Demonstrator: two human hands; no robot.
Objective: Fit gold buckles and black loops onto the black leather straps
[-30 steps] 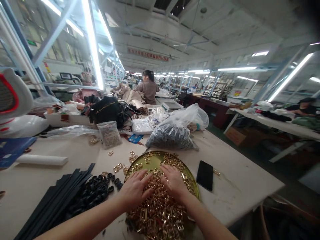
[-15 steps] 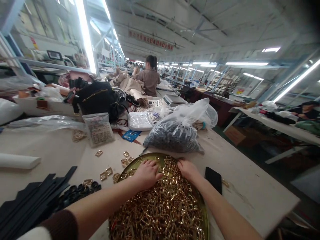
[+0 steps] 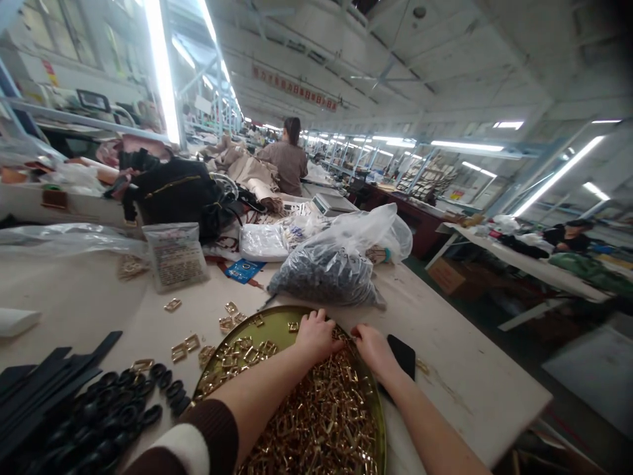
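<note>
A large round tray (image 3: pixel 380 432) with a greenish-gold rim sits before me, heaped with gold metal buckles (image 3: pixel 316 415). My left hand (image 3: pixel 317 338) lies palm down on the buckles near the tray's far side, thumb apart from the fingers; its palm is hidden. At the far right rim, my right hand (image 3: pixel 374 351) is curled with its fingertips drawn together. Whatever is between those fingertips is too small to make out. Part of the tray's bare floor shows left of my left hand, with scattered buckles around it.
Loose buckles (image 3: pixel 185 346), black rings (image 3: pixel 111 409) and black strips (image 3: pixel 54 382) lie to the left. A phone (image 3: pixel 403 356) is beside the right forearm. Behind the tray stand a clear bag of dark pieces (image 3: pixel 326 274) and a labelled packet (image 3: pixel 177 257). A person (image 3: pixel 287 158) stands farther back.
My left hand has moved right across the buckles, toward my right hand. More bare tray floor shows at the far left. The right hand's fingers are more curled, and the view has shifted right.
</note>
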